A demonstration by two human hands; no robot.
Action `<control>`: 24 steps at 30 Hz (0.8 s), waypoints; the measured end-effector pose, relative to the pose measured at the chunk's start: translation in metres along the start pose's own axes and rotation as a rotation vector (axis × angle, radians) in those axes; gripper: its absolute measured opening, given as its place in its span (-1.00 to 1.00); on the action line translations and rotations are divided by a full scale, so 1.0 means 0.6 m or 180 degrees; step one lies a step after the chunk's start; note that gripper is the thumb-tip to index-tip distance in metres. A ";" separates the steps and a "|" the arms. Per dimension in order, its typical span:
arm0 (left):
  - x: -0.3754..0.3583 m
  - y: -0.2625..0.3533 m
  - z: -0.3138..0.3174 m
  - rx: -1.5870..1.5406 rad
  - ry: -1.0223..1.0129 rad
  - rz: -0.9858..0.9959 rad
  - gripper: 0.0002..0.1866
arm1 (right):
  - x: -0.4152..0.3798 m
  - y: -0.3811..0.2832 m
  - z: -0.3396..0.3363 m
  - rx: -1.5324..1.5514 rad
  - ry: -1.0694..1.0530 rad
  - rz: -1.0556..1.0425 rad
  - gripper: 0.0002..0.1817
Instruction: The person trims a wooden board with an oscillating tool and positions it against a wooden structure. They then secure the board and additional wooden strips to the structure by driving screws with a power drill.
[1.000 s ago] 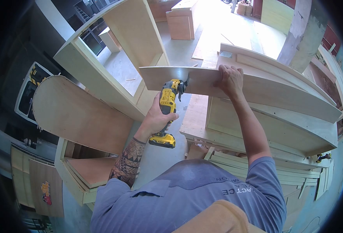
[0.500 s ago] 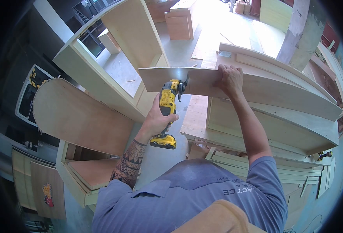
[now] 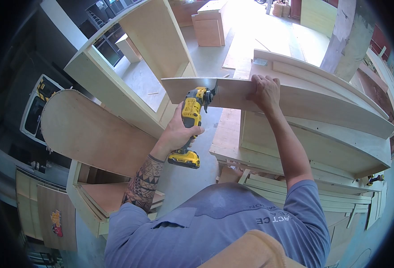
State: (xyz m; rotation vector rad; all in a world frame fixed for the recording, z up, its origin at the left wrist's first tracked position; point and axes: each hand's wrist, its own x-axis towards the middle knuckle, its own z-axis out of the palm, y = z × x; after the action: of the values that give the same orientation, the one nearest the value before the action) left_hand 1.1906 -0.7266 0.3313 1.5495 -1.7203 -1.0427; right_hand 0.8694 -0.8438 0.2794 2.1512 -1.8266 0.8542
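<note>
Panel with a red and orange sticker leans at the lower left of the frame; above it and to the right, a round-ended board slants across the left side. Farther up, an open wooden frame tilts through the upper left. Left of centre, your left grip is wrapped around the dark handle of the yellow-and-black power tool, which points upward, battery at the bottom. Its head sits at the face of the long board, beside a dark upright line; you cannot tell here whether the blade is into the wood. Just right of upper centre, your right grip is clamped over that board's top edge, fingers bent over the rim. The board runs off to the right, above a shallow wooden box, with stacked strips lower down.
</note>
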 end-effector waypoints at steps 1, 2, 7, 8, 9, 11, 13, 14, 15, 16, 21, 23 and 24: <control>0.001 0.002 -0.002 0.0006 -0.0002 0.0004 0.21 | -0.002 0.000 0.000 -0.0026 -0.0029 0.0016 -0.42; 0.002 0.004 -0.004 -0.0026 -0.0043 -0.0050 0.20 | -0.004 0.002 0.002 -0.0024 -0.0026 0.0021 -0.42; 0.003 0.010 -0.014 -0.0041 -0.0150 -0.0085 0.19 | -0.013 0.004 0.009 -0.0023 0.0084 -0.0025 -0.42; 0.003 0.013 -0.016 0.0021 -0.0204 -0.0151 0.16 | -0.016 0.004 0.009 -0.0019 0.0078 -0.0027 -0.42; 0.003 0.014 -0.018 0.0082 -0.0257 -0.0219 0.13 | -0.018 0.003 0.007 -0.0048 0.0068 -0.0020 -0.42; 0.006 0.016 -0.024 0.0092 -0.0247 -0.0205 0.14 | -0.018 0.000 0.006 -0.0070 0.0057 -0.0025 -0.42; 0.008 0.016 -0.027 0.0098 -0.0235 -0.0191 0.15 | -0.024 0.001 0.007 -0.0042 0.0083 -0.0005 -0.42; 0.009 0.019 -0.030 0.0111 -0.0292 -0.0191 0.14 | -0.025 0.000 0.007 -0.0038 0.0083 -0.0016 -0.42; 0.010 0.021 -0.032 0.0123 -0.0349 -0.0191 0.12 | -0.027 -0.001 0.007 -0.0063 0.0092 -0.0001 -0.43; 0.010 0.023 -0.033 0.0123 -0.0339 -0.0193 0.12 | -0.029 -0.002 0.007 -0.0086 0.0101 0.0016 -0.44; -0.002 0.057 -0.023 -0.0006 -0.0307 -0.0288 0.08 | -0.064 -0.012 0.007 -0.0094 0.0263 -0.0060 -0.44; 0.005 0.057 -0.022 -0.0122 -0.0289 -0.0372 0.03 | -0.060 -0.004 0.006 -0.0114 0.0298 -0.0003 -0.47; 0.011 0.046 -0.026 -0.0107 -0.0256 -0.0308 0.03 | -0.058 -0.003 0.005 -0.0070 0.0246 0.0000 -0.47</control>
State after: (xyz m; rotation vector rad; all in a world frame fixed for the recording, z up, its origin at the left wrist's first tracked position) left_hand 1.1884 -0.7355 0.3627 1.6030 -1.6863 -1.1912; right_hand 0.8695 -0.8156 0.2583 2.0751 -1.7906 0.8998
